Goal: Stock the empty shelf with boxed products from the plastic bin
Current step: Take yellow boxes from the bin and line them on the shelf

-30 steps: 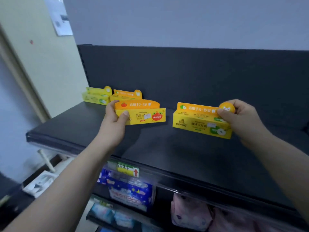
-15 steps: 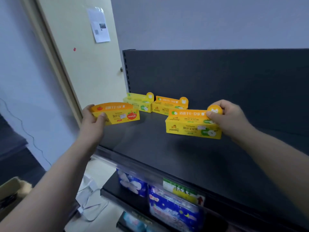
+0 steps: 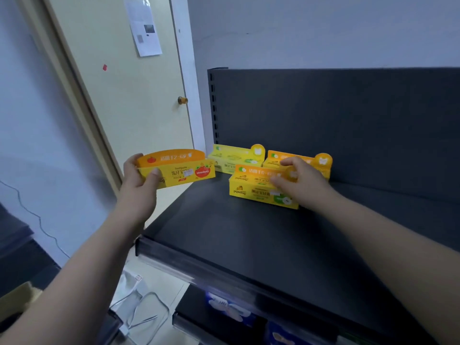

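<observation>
**Both hands on boxes at the left end of the top shelf**

Shelf [image 3: 249, 250]: dark grey top deck, bare over most of the near part. Matching dark back panel [image 3: 348, 115] rises behind it, with a slotted upright at its left edge.

Door [image 3: 119, 100]: cream, shut, just left of the shelf unit. Grey-blue wall above and on either side.

Left hand [image 3: 139, 183]: grips the left end of the strawberry box [image 3: 184, 170]. Thumb [image 3: 154, 173] pressed flat on the front face; the other fingers curl round the end and the back. The box is in the air, level, out past the shelf's left edge, clear of the deck.

Right hand [image 3: 302, 185]: fingers curled over the top right end of the apple box [image 3: 251, 189], thumb lying along its upper front. Motion blur; exact pinch unclear. The box is over the left rear part of the deck. Whether its base touches, I cannot tell.

Back row: a yellow-green box [image 3: 234, 158] and an orange box [image 3: 321, 161] stand side by side against the panel, just behind the apple box.

Lower shelf: blue packets [image 3: 229, 307] under the deck edge.

Floor, lower left: white packaging with a wire frame [image 3: 139, 310]; corner of a cardboard carton [image 3: 17, 300].

On the door: a printed sheet [image 3: 145, 26], a brass knob [image 3: 182, 100] and a small red mark [image 3: 104, 67].
</observation>
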